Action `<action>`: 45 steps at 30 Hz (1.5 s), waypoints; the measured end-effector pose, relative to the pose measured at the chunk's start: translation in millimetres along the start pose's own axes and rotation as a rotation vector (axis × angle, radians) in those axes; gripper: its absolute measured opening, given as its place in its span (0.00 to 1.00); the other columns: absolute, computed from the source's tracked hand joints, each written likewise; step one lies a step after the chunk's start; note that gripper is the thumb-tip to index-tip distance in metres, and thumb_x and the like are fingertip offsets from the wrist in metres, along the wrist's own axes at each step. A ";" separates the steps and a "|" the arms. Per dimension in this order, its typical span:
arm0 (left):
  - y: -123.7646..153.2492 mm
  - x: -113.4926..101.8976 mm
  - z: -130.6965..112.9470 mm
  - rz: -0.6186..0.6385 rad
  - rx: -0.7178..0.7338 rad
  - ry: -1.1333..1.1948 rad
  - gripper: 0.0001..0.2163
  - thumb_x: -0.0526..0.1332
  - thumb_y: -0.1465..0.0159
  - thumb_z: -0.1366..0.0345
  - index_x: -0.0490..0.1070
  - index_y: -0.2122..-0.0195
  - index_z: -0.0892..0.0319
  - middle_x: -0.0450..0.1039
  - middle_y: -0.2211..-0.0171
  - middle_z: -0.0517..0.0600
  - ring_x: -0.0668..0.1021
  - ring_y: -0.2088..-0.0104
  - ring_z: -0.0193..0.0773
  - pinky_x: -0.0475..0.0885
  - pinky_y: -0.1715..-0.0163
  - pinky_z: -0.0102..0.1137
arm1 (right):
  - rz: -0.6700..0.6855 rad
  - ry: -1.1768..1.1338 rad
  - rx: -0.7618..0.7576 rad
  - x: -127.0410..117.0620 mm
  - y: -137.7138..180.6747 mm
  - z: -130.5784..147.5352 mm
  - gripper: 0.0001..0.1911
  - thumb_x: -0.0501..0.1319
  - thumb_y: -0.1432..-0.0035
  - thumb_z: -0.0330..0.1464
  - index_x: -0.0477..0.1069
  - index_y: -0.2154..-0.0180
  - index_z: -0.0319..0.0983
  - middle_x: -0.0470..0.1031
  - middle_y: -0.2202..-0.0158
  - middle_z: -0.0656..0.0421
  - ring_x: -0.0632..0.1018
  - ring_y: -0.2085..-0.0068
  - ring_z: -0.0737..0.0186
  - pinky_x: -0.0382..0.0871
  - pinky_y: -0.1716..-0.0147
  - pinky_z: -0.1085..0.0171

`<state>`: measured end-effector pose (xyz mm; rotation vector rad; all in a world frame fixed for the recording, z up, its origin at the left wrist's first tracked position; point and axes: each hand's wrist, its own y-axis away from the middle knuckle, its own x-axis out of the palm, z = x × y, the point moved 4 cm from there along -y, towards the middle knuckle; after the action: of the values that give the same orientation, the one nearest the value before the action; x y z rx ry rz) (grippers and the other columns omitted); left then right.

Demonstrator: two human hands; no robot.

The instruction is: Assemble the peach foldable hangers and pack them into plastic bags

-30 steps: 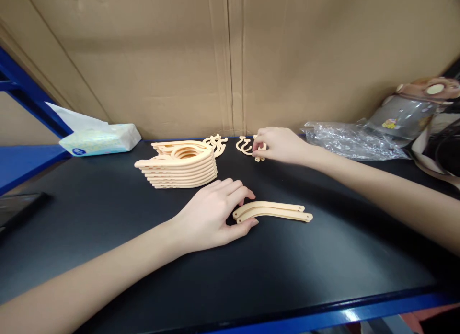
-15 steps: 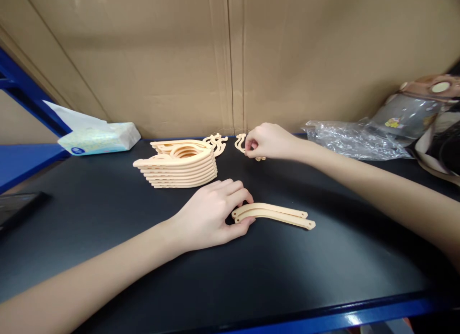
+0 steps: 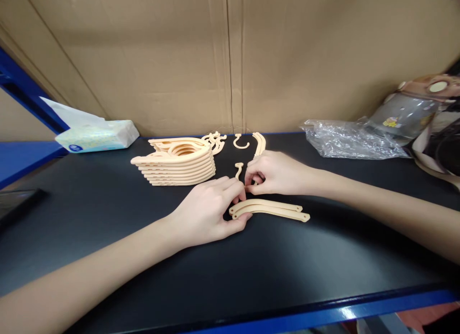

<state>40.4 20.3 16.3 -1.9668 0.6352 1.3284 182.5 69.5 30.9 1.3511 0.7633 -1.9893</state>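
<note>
My right hand (image 3: 278, 173) pinches a small beige hanger hook (image 3: 238, 171), its end pointing up to the left of the fingers. Just below and left, my left hand (image 3: 208, 207) curls its thumb and fingers around the left ends of two curved hanger arms (image 3: 271, 207). These lie side by side on the table, with holes showing at their ends. Another loose hook (image 3: 241, 142) rests further back. Behind the right hand are more curved beige strips (image 3: 259, 143), partly hidden by it.
A stack of beige hanger pieces (image 3: 176, 175) stands left of centre, with several hooks (image 3: 215, 141) behind it. A tissue pack (image 3: 100, 136) sits at the back left. At the back right lie a clear plastic bag (image 3: 345, 140) and a bottle (image 3: 404, 111). Cardboard (image 3: 161, 61) forms the back wall.
My right hand has come from the back toward my left hand, bringing a hook with it. The other hook and the strips behind are now uncovered. My left hand has barely moved.
</note>
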 end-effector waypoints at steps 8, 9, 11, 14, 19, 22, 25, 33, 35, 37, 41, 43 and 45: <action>0.7 -0.7 -0.3 0.010 0.017 -0.008 0.05 0.59 0.38 0.62 0.67 0.67 0.57 0.72 0.67 0.47 0.74 0.68 0.36 0.65 0.71 0.29 | -0.027 -0.042 -0.081 4.5 1.4 0.2 0.06 0.62 0.46 0.30 0.78 0.72 0.38 0.70 0.78 0.63 0.68 0.75 0.69 0.52 0.73 0.66; 0.8 -0.7 -0.2 0.009 0.017 -0.014 0.05 0.59 0.38 0.61 0.67 0.67 0.57 0.72 0.67 0.47 0.74 0.68 0.36 0.65 0.71 0.29 | -0.029 -0.041 -0.085 4.8 1.4 0.0 0.06 0.62 0.46 0.30 0.78 0.72 0.38 0.70 0.78 0.63 0.68 0.74 0.69 0.52 0.73 0.66; 1.0 -0.5 -0.1 0.005 0.022 -0.027 0.06 0.59 0.38 0.61 0.68 0.66 0.57 0.72 0.67 0.47 0.74 0.68 0.36 0.65 0.72 0.29 | -0.029 -0.042 -0.089 5.2 1.4 -0.5 0.06 0.62 0.46 0.30 0.78 0.72 0.38 0.70 0.78 0.63 0.68 0.74 0.68 0.52 0.73 0.66; 1.4 0.1 -0.1 -0.006 0.034 -0.043 0.06 0.59 0.37 0.60 0.68 0.66 0.57 0.72 0.67 0.47 0.74 0.68 0.36 0.65 0.72 0.28 | -0.024 -0.053 -0.093 5.7 1.8 -2.0 0.06 0.62 0.45 0.31 0.78 0.71 0.39 0.69 0.79 0.64 0.67 0.75 0.69 0.52 0.73 0.67; 1.7 0.5 1.2 -0.018 0.042 -0.065 0.06 0.59 0.38 0.61 0.68 0.66 0.58 0.72 0.66 0.47 0.74 0.68 0.37 0.64 0.73 0.28 | -0.023 -0.064 -0.103 6.2 2.2 -4.2 0.06 0.63 0.45 0.32 0.79 0.71 0.39 0.69 0.79 0.64 0.68 0.75 0.69 0.54 0.72 0.67; 1.7 0.0 1.3 -0.022 0.045 -0.068 0.06 0.60 0.38 0.61 0.67 0.66 0.57 0.73 0.66 0.47 0.74 0.68 0.36 0.65 0.73 0.28 | -0.012 -0.092 -0.118 5.0 1.5 -4.7 0.07 0.63 0.44 0.33 0.79 0.70 0.39 0.69 0.79 0.64 0.68 0.75 0.70 0.55 0.72 0.67; 2.0 -0.7 0.2 -0.026 0.051 -0.068 0.05 0.59 0.38 0.61 0.67 0.66 0.57 0.73 0.66 0.47 0.74 0.69 0.36 0.64 0.74 0.28 | -0.023 -0.109 -0.129 1.0 0.4 -5.9 0.08 0.62 0.42 0.34 0.79 0.70 0.38 0.70 0.79 0.64 0.69 0.75 0.70 0.56 0.72 0.67; 2.3 -1.1 -0.2 -0.053 0.091 -0.157 0.08 0.59 0.37 0.60 0.67 0.66 0.59 0.72 0.68 0.49 0.74 0.72 0.36 0.62 0.76 0.28 | -0.074 -0.060 -0.056 -7.0 -1.2 -15.8 0.10 0.61 0.41 0.34 0.76 0.70 0.36 0.71 0.78 0.63 0.69 0.75 0.70 0.55 0.74 0.68; 2.9 -1.3 0.4 -0.060 0.094 -0.172 0.10 0.60 0.37 0.57 0.67 0.66 0.59 0.72 0.69 0.49 0.74 0.72 0.36 0.62 0.76 0.28 | -0.083 -0.036 -0.045 -7.2 -1.9 -18.5 0.12 0.60 0.39 0.36 0.77 0.69 0.36 0.71 0.78 0.64 0.69 0.76 0.71 0.54 0.75 0.68; 3.9 -4.4 -1.1 -0.090 0.104 -0.177 0.13 0.59 0.36 0.54 0.67 0.65 0.59 0.72 0.69 0.48 0.73 0.73 0.35 0.61 0.77 0.28 | -0.091 -0.015 -0.035 -7.6 -2.1 -21.4 0.12 0.60 0.39 0.37 0.77 0.68 0.37 0.70 0.79 0.64 0.68 0.76 0.71 0.54 0.75 0.68; 1.1 -27.4 -9.1 -0.183 0.057 -0.270 0.13 0.54 0.33 0.54 0.68 0.64 0.59 0.73 0.69 0.48 0.74 0.72 0.36 0.59 0.77 0.28 | -0.101 0.013 -0.024 -9.0 3.6 -28.3 0.12 0.60 0.38 0.38 0.77 0.68 0.38 0.70 0.79 0.64 0.68 0.76 0.70 0.55 0.75 0.67; -7.2 -48.1 -8.7 -0.190 -0.057 -0.351 0.13 0.53 0.33 0.55 0.69 0.65 0.58 0.73 0.70 0.48 0.74 0.73 0.37 0.59 0.77 0.29 | -0.081 0.018 -0.017 -8.4 10.2 -33.5 0.12 0.60 0.38 0.38 0.77 0.68 0.38 0.70 0.79 0.64 0.69 0.76 0.70 0.55 0.74 0.67; -21.3 -72.3 2.3 -0.162 -0.252 -0.406 0.14 0.53 0.35 0.53 0.70 0.66 0.57 0.73 0.72 0.47 0.73 0.75 0.38 0.57 0.77 0.30 | -0.063 0.024 0.004 -7.6 18.7 -40.1 0.13 0.59 0.37 0.39 0.77 0.68 0.38 0.70 0.79 0.64 0.69 0.76 0.68 0.57 0.72 0.66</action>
<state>27.9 37.9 88.5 -1.8104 0.1167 1.7028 222.4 88.4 23.3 1.3709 0.8231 -2.0274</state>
